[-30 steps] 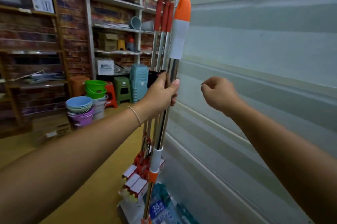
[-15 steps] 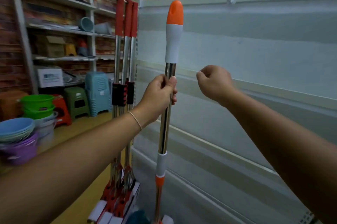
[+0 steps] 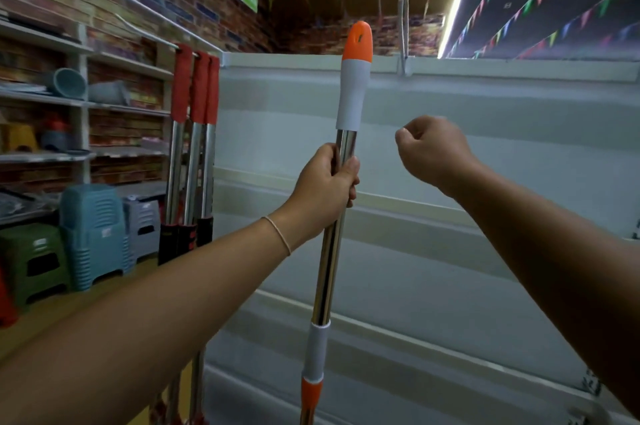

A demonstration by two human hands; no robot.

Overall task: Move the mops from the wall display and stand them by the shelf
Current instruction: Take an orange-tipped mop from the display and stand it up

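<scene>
Mop handle (image 3: 332,251), steel with an orange-and-white cap, is standing nearly upright at the centre, held in front of the pale wall panel (image 3: 450,251). Left hand (image 3: 323,189) is wrapping its fingers round the shaft just below the white sleeve; right hand (image 3: 429,151) is hanging just to the right, curled and holding nothing. Far left, three red-capped mops (image 3: 194,147) are leaning at the panel's edge beside the shelf (image 3: 83,102). With one hand gripping high and the mop's lower end out of view, it risks swinging and knocking those mops or the stacked stools (image 3: 93,234).
</scene>
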